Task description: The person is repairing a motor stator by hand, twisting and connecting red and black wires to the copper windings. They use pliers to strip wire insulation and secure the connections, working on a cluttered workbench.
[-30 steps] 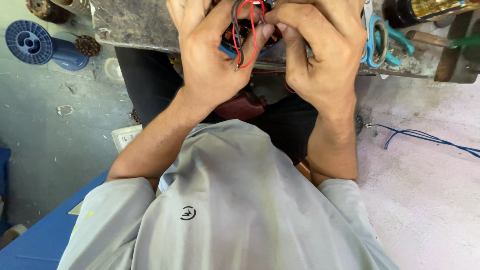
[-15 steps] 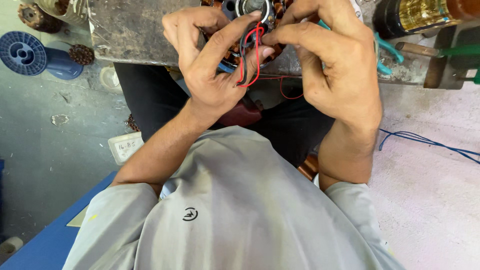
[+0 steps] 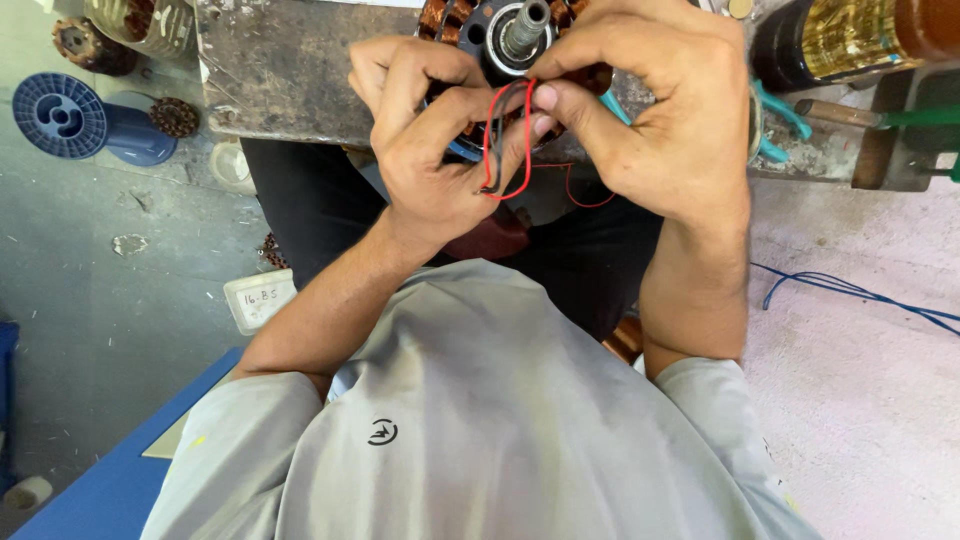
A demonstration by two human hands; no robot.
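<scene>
Worn tabletop [image 3: 290, 90], top of frame | motor [image 3: 520, 30] now fully in view, lower than before | both hands [image 3: 440, 160] [image 3: 660, 130] pinching red and black wires [image 3: 505, 140] just below motor | wires gathered tighter.

a worn grey tabletop [image 3: 280, 70] carries a motor stator [image 3: 520, 40] with copper windings and a steel shaft at its near edge. right of the stator lie teal-handled scissors [image 3: 775, 120] and a dark bottle [image 3: 850, 40], on its side.
</scene>
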